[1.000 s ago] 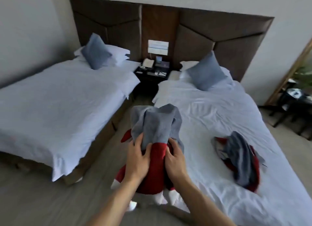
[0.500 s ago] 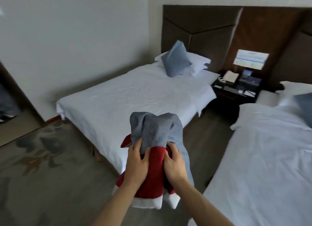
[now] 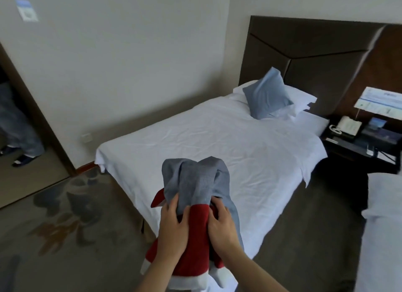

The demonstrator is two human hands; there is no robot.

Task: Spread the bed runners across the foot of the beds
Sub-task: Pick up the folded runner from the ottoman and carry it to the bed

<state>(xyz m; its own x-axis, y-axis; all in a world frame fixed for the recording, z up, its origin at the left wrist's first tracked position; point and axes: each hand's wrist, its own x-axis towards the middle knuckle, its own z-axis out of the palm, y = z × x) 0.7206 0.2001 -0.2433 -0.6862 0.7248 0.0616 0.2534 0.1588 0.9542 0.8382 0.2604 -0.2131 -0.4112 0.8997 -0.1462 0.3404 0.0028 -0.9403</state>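
Left hand: my left hand (image 3: 171, 228) closes on the bunched bed runner (image 3: 196, 206) from its 9 o'clock side, fingers curled into the cloth where grey meets red, thumb pressed onto the red part.
Right hand: my right hand (image 3: 221, 226) closes on the same bundle from its 3 o'clock side, fingers dug into the folds; both grips are pinching the cloth, neither spread.
Bed runner: held in the air in front of me, crumpled and not spread; a grey part bulges toward 12 o'clock, a red part hangs between my hands, and a white edge shows at the bottom toward 6 o'clock.
Near bed: the bed (image 3: 217, 139) with white sheets lies beyond the bundle, running from its foot corner at 9 o'clock to the headboard at 1 o'clock; the foot of the bed is bare white sheet.
Cushion: a blue cushion (image 3: 267, 95) stands tilted against the white pillows (image 3: 302, 99) at the head end.
Headboard: a dark padded headboard (image 3: 304, 58) stands against the wall behind the pillows.
Nightstand: a dark nightstand (image 3: 359, 143) sits at 3 o'clock of the pillows, carrying a white telephone (image 3: 348, 125) and a standing printed card (image 3: 378, 100).
Second bed: a white corner of another bed (image 3: 385, 215) shows at the right edge, at 3 o'clock of my hands.
Floor: patterned carpet (image 3: 61, 226) covers the floor at 9 o'clock of the bundle.
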